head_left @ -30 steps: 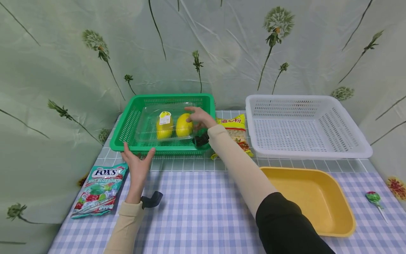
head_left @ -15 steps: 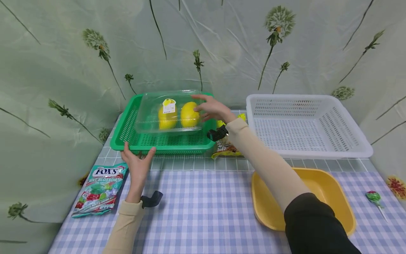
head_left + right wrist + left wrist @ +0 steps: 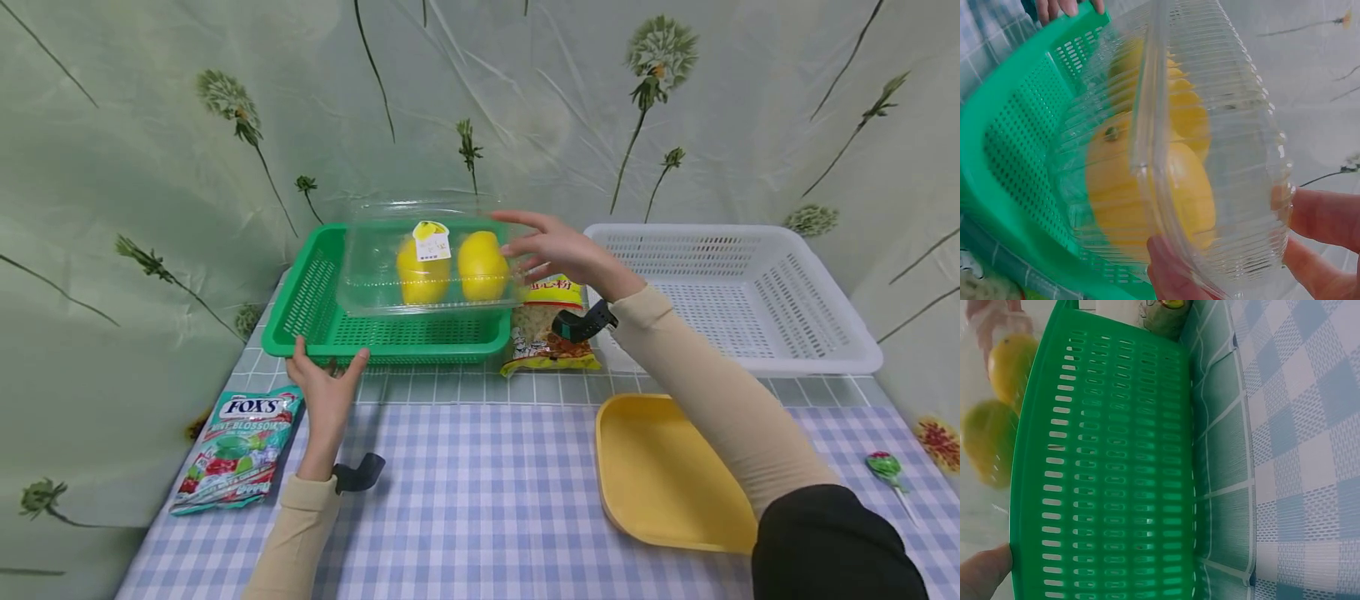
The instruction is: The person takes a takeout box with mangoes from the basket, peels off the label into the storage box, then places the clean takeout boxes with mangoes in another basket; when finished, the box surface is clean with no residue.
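Observation:
My right hand (image 3: 558, 250) grips the right end of a clear plastic clamshell box (image 3: 375, 275), thumb and fingers spread along its ribbed side in the right wrist view. Inside the box lie two yellow mangoes (image 3: 482, 267), one behind a white label (image 3: 432, 242). The box is raised above the green basket (image 3: 390, 352), overlapping its back and right part. At the basket's front left rim my left hand (image 3: 326, 387) holds the edge, its thumb (image 3: 988, 569) on the rim in the left wrist view.
A bag of pasta (image 3: 551, 329) lies between the green basket and a white basket (image 3: 750, 367). Nearer are a yellow tray (image 3: 667, 475), partly under my right sleeve, and a lollipop (image 3: 887, 468) at far right. A teal candy bag (image 3: 236, 450) lies at left.
My right hand has lifted the clamshell box out of the green basket's inside and carried it up and to the right. My left hand has stayed on the rim.

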`<state>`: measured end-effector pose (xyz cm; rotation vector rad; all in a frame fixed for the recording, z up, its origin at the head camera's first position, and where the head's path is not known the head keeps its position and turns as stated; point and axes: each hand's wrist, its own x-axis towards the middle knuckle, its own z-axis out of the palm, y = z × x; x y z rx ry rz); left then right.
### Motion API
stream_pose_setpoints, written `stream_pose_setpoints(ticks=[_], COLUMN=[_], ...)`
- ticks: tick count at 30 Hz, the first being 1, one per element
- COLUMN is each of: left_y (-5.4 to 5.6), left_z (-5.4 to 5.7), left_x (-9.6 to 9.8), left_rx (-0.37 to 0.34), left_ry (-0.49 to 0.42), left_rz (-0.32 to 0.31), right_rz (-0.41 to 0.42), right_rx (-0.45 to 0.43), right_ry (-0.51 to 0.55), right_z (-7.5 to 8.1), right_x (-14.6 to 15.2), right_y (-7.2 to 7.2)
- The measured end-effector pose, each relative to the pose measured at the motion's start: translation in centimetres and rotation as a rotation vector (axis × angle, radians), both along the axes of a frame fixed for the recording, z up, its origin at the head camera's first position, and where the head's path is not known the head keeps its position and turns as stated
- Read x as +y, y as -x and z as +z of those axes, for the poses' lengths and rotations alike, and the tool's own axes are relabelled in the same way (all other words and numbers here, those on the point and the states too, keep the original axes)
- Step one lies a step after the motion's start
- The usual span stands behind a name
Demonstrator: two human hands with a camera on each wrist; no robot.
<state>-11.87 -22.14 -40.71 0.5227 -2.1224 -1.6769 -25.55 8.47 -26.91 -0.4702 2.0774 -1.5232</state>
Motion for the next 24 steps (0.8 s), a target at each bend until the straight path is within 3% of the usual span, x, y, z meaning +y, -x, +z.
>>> stream_pose_setpoints(ticks=[11, 24], left_y=[0.2, 0.3], left_z=[-0.1, -0.1], left_x=[0.1, 0.0], left_rx=[0.002, 0.017], left_ry=[0.02, 0.015], left_rz=[0.027, 0.036], right_rz=[0.009, 0.015], right_rx=[0.06, 0.047], right_ry=[-0.054, -0.062], right_z=[-0.4, -1.3], right_x=[3.9, 6.0], right_y=[-4.6, -9.9])
